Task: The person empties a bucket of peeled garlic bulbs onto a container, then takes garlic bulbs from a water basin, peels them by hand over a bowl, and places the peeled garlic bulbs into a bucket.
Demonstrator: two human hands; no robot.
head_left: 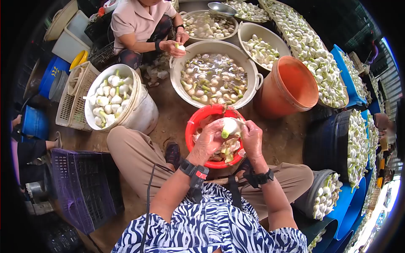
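Note:
My left hand [211, 138] is wrapped round a white garlic bulb [231, 125] whose cut green stem points down toward me. On the bulb's right side my right hand [252, 138] pinches at its outer skin, the fingertips closed against it. Both hands are above a red basin [190, 134], which holds peeled skins [228, 148] and scraps. Beyond the red basin is a wide pale basin [176, 80] of water with many floating bulbs.
At the left stand a white bucket [145, 110] of clean bulbs and a purple crate [80, 185]. An orange bucket [273, 90] is at the right. A co-worker [141, 25] sits at the upper left, holding a bulb. Garlic-filled containers line the right side.

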